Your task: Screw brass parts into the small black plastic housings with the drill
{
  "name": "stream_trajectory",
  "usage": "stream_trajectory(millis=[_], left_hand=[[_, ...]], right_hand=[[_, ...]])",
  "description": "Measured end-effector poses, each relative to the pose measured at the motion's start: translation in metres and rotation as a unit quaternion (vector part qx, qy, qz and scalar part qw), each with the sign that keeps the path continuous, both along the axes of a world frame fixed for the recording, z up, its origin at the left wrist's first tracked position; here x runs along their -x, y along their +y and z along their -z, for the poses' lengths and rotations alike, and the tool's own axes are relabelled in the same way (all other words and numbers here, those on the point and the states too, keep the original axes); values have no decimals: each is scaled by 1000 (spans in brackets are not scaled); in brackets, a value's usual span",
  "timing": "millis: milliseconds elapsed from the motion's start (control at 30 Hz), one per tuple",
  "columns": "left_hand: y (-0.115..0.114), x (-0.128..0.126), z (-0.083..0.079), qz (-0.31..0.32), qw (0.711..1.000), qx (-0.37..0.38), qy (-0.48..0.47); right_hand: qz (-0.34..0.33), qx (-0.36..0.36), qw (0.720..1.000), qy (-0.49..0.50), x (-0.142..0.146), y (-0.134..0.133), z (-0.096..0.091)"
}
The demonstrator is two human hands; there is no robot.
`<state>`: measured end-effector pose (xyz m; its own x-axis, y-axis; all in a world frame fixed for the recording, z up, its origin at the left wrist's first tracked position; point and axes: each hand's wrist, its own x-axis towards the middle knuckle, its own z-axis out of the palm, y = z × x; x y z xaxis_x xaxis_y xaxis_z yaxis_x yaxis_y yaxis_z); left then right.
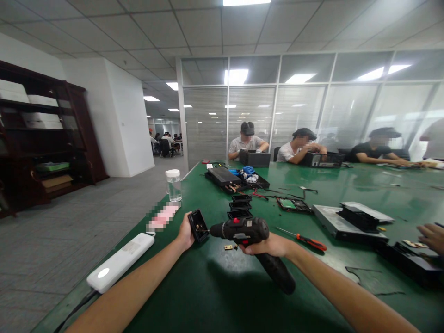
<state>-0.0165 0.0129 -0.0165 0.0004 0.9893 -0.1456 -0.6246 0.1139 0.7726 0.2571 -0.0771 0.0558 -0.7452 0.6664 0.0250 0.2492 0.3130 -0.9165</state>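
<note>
My left hand (186,232) is closed round the side of a small black open box (198,226), tilted so that its inside faces right. Brass-coloured bits show within it. In my right hand (270,245) is a black cordless drill (243,230) with red buttons, held level. Its tip points left and reaches the box's inside; whether the bit touches a screw I cannot tell. Under the drill lies a small brass-coloured piece (228,247) on the table. Behind the drill stand several similar black boxes (240,206) in a row.
On the green table (166,296) are a white power strip (121,261), a lidded clear jar (174,186), an orange-handled screwdriver (310,242), a hard drive (294,205) and a silver drive case (343,224). A co-worker's hand (432,236) is at the right edge. Several people sit opposite.
</note>
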Motion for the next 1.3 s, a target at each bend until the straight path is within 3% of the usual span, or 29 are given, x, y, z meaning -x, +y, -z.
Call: stream_trajectory(millis=[733,1300], left_hand=[[-4,-3,-6,-9,1000,16,-16],[-4,-1,-4,-7,1000,14,-6]], right_hand=[[-27,-19,999,19,2,-3,-5],[0,-9,1000,-13,0,-1,-1]])
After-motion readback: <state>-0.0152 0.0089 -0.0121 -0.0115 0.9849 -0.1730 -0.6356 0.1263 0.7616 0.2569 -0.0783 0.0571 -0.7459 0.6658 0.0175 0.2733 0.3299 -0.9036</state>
